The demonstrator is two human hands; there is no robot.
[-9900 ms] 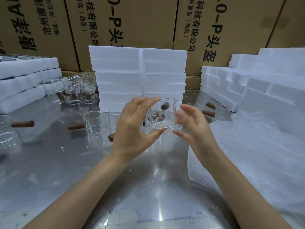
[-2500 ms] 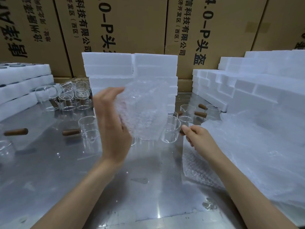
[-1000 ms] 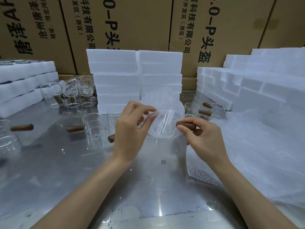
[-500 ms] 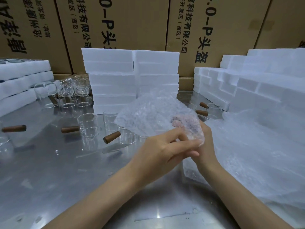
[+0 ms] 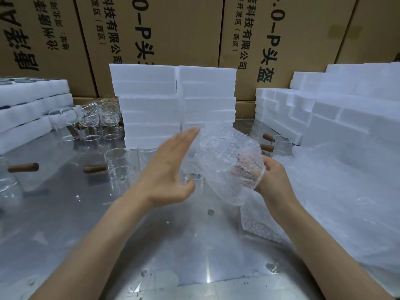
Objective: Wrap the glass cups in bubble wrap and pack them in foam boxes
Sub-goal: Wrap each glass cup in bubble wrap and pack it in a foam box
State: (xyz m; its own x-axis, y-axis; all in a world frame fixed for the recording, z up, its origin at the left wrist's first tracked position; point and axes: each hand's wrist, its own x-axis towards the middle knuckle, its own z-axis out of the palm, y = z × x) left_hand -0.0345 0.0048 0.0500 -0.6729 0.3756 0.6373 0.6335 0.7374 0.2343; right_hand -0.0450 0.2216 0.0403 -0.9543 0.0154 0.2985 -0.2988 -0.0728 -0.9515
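The table (image 5: 91, 224) is shiny metal, with small wet spots and scratches on it. Above its middle, the right hand (image 5: 275, 180) holds a glass cup (image 5: 218, 169) that is partly wrapped in a sheet of bubble wrap (image 5: 227, 152). Its fingers are tucked behind the wrap and curl round it. The left hand (image 5: 166, 172) is flat, with straight fingers, and its side lies against the left of the wrap. It holds nothing.

Near the far edge of the table stand two stacks of white foam boxes (image 5: 173, 105), side by side. More foam boxes (image 5: 324, 109) are piled like steps along the right edge, and flat foam trays (image 5: 28, 105) are stacked at the left edge. A big heap of loose bubble wrap (image 5: 346, 191) lies on the right side of the table.

Bare glass cups with brown wooden handles (image 5: 116, 163) stand left of the middle, and a bunch of other cups (image 5: 93, 120) sits toward the far left corner. A few more cups (image 5: 275, 144) stand behind the right hand.

Behind the table is a wall of big brown cardboard boxes (image 5: 184, 29) with black letters.
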